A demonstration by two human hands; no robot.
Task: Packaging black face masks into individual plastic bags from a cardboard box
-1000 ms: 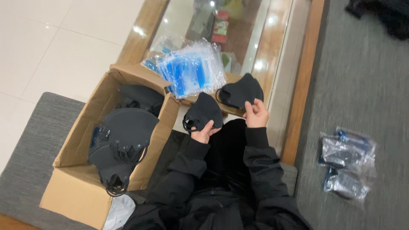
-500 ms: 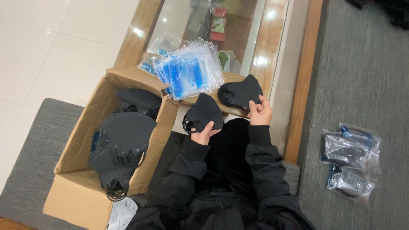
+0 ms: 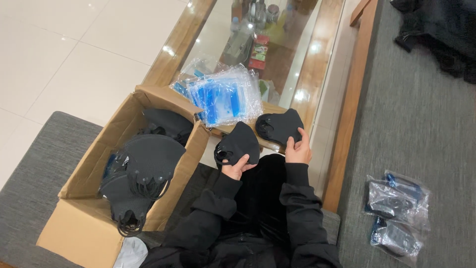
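My left hand (image 3: 237, 167) holds a black folded face mask (image 3: 238, 144) by its lower edge, in front of my chest. My right hand (image 3: 298, 149) holds a second black face mask (image 3: 278, 127) a little higher and to the right. The two masks are apart, side by side. Both arms wear black sleeves. An open cardboard box (image 3: 89, 168) stands to my left, with several more black masks (image 3: 146, 159) stacked inside and spilling over its near edge.
A pile of clear plastic bags with blue print (image 3: 223, 97) lies on the glass-topped wooden table (image 3: 342, 99) ahead. Two bagged masks (image 3: 396, 208) lie on the grey sofa at right. Dark clothing (image 3: 441, 30) sits at top right.
Both hands and their masks have kept about the same pose. The camera view has shifted slightly, so the scene sits a bit lower in the frame.
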